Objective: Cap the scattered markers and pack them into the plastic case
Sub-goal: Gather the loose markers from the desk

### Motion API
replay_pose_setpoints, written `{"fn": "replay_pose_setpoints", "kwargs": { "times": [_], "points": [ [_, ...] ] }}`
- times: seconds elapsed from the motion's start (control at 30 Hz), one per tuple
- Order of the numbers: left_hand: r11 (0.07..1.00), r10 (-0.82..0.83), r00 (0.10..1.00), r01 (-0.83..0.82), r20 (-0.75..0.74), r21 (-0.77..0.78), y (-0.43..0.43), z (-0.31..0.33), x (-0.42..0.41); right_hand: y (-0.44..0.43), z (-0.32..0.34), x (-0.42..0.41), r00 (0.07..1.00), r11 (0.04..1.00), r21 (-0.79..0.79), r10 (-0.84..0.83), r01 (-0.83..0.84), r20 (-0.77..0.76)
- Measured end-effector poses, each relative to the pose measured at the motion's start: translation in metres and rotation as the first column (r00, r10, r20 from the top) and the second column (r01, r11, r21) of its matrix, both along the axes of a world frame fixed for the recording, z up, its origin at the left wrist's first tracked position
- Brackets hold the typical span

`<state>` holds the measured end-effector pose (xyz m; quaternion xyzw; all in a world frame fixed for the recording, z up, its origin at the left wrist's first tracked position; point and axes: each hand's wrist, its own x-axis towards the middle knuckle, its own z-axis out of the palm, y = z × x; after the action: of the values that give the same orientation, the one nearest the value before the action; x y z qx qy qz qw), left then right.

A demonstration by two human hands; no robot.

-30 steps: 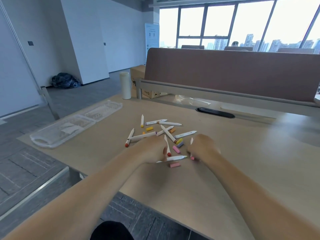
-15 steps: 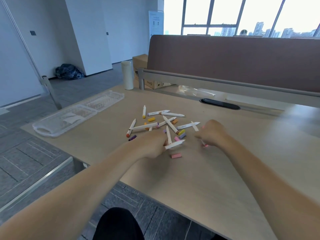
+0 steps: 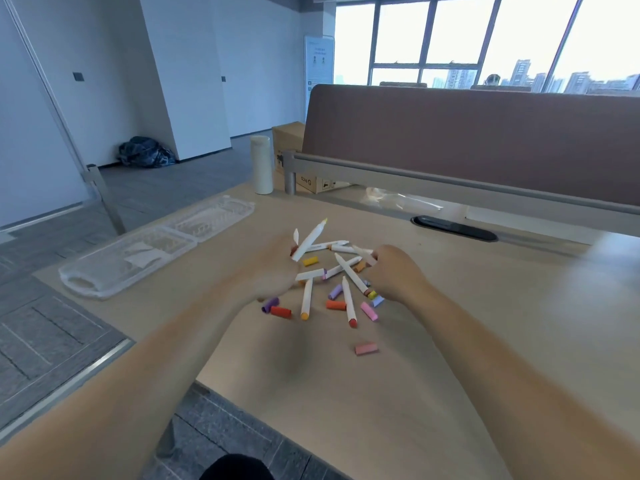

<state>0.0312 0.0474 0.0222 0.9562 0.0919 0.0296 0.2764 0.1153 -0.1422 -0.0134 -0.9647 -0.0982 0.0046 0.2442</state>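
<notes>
Markers (image 3: 351,273): uncapped, lying crossed in a loose pile mid-desk, between my hands. None in the case yet, by the look of it. Far left, case (image 3: 156,247) lies open and flat near the desk (image 3: 485,323) edge, well apart from the pile. Left hand (image 3: 273,271): fingers curled round the yellow marker (image 3: 310,239), lifted off the desk, tip tilted up and away. Below the hand, purple cap (image 3: 270,304) and red cap (image 3: 280,311); just beside the held barrel, yellow cap (image 3: 310,261). More caps are strewn rightward through the pile, and a pink cap (image 3: 366,348) sits alone nearer me. Right hand (image 3: 394,275): fingers curled on the end of a second marker (image 3: 363,254), seemingly a pinch, though the contact is partly hidden. Step in hand, as I read it: cap the yellow one. Match cap to tip colour first; the yellow cap is closest. Hold the barrel steady near the tip, bring the cap on straight along the axis and press until seated. Avoid dragging my wrist through the pile, as round caps roll.
</notes>
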Motion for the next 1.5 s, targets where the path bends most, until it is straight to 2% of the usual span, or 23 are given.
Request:
{"fn": "replay_pose_setpoints", "kwargs": {
  "times": [0.1,0.2,0.43,0.57,0.7,0.87,1.03,1.17,1.23,1.33,1.4,1.5],
  "points": [
    [0.998,0.052,0.999,-0.052,0.008,0.03,0.006,-0.004,0.01,0.013,-0.004,0.007,1.0,0.995,-0.096,-0.011,0.009,-0.013],
    [0.997,0.066,0.997,-0.068,0.043,0.035,0.008,-0.005,0.019,0.021,-0.007,0.013,1.0,0.993,-0.116,-0.004,0.003,-0.009],
    [0.965,0.084,0.995,-0.094,0.053,0.246,0.019,-0.018,0.04,0.032,-0.007,0.023,0.997,0.983,-0.176,-0.06,0.05,-0.056],
    [0.957,0.075,0.997,-0.078,0.019,0.281,0.02,-0.022,0.043,0.029,-0.006,0.023,0.995,0.997,-0.048,-0.067,0.064,-0.074],
    [0.951,-0.003,0.999,0.016,-0.04,0.309,0.023,-0.025,0.04,0.022,0.001,0.021,0.99,0.991,0.095,-0.083,0.094,-0.115],
    [0.894,-0.046,0.994,0.085,-0.098,0.439,0.021,-0.036,0.04,0.016,0.005,0.018,0.989,0.981,0.151,-0.102,0.118,-0.108],
    [0.87,-0.044,0.994,0.088,-0.101,0.485,0.016,-0.041,0.041,0.012,0.006,0.013,0.992,0.98,0.178,-0.073,0.09,-0.101],
    [0.918,-0.029,0.997,0.057,-0.076,0.391,0.012,-0.035,0.038,0.008,0.011,0.008,0.986,0.975,0.195,-0.08,0.107,-0.143],
    [0.956,-0.023,0.999,0.029,-0.024,0.292,0.01,-0.025,0.034,0.007,0.015,0.004,0.983,0.975,0.188,-0.083,0.114,-0.165],
    [0.992,-0.02,1.0,0.019,0.012,0.127,0.006,-0.006,0.026,0.01,0.014,0.001,0.991,0.986,0.145,-0.066,0.083,-0.12],
    [0.999,-0.028,0.999,0.029,-0.024,0.036,0.004,0.003,0.02,0.013,0.01,0.001,0.994,0.992,0.102,-0.058,0.068,-0.096],
    [0.997,-0.008,0.997,0.002,-0.081,-0.074,0.001,0.01,0.011,0.017,0.01,-0.003,0.997,0.999,-0.043,-0.035,0.032,-0.073]
  ]
}}
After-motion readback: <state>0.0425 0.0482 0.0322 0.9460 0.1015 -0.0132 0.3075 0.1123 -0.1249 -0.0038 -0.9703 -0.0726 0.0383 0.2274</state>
